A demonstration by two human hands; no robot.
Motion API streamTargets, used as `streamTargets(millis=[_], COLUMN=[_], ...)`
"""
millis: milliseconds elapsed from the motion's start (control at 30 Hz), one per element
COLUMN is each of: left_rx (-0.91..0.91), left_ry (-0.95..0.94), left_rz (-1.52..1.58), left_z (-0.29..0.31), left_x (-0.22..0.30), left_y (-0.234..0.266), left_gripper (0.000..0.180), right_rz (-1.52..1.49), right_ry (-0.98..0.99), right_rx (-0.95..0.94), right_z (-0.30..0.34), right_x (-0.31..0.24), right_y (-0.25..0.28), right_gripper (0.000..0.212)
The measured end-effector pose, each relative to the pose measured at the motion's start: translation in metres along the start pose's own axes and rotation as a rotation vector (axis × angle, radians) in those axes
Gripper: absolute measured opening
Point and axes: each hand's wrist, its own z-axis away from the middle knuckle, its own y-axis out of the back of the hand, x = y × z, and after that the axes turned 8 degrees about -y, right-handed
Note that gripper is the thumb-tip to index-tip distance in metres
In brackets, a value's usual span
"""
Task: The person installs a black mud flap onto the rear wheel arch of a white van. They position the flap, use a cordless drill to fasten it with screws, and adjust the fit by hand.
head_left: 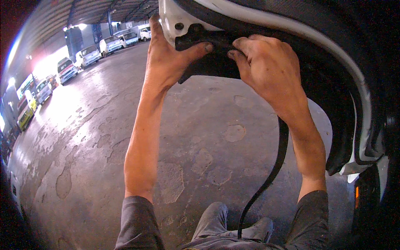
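A long black rubber strip (pixel 278 166), like a door seal, hangs in a curve from beneath my right hand (pixel 268 66) down to my legs. My right thumb and fingers are pinched together on the strip's upper part, against the dark edge of a vehicle body; the fingertips partly hide it. To the left, my left hand (pixel 166 56) grips the corner of a white painted panel (pixel 168 25). Its thumb presses on a black trim piece (pixel 193 39), while most of its fingers are hidden behind the panel.
White bodywork (pixel 333 50) with dark seals curves down the right side, ending by a pale lower corner (pixel 352 166). Underfoot lies a worn, patched concrete floor (pixel 200 137). Several parked vans and small trucks (pixel 88 55) line the far left of the hall.
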Motion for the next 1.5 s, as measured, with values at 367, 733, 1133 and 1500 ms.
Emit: streamTargets(millis=[367, 733, 1133, 1500], left_rx=[-0.050, 0.087, 0.104, 0.124], left_ry=[0.007, 0.135, 0.277, 0.318], left_rz=[0.002, 0.217, 0.508, 0.299], left_z=[0.003, 0.029, 0.049, 0.070], left_x=[-0.002, 0.001, -0.007, -0.046], left_y=[0.002, 0.010, -0.002, -0.029], left_gripper=[0.108, 0.122, 0.107, 0.074], right_rz=[-0.016, -0.005, -0.202, -0.232], right_ry=[-0.018, -0.242, -0.545, -0.331], right_rx=[0.018, 0.195, 0.122, 0.093], right_z=[0.007, 0.058, 0.076, 0.173], right_x=[0.000, -0.037, -0.046, 0.002], right_y=[0.000, -0.026, -0.071, -0.029], right_gripper=[0.023, 0.046, 0.063, 0.030])
